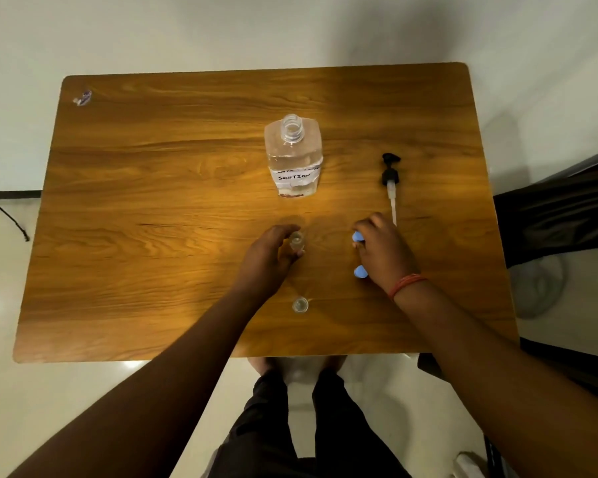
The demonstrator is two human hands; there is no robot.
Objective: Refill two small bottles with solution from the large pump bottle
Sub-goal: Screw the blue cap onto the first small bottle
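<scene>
The large clear bottle (293, 157) labelled "SOLUTION" stands open at the table's middle, its black pump head (390, 181) lying to its right. My left hand (270, 260) curls round one small clear bottle (296, 241), which stands uncapped. A second small open bottle (300, 304) stands alone nearer the front edge. My right hand (384, 253) rests on the table and pinches a blue cap (358, 237) at its fingertips. Another blue cap (360, 271) lies beside the heel of that hand.
The wooden table (152, 201) has a small scrap of wrapper (83, 97) at its far left corner. A dark chair or bag (560, 215) sits off the right edge. My legs show below the front edge.
</scene>
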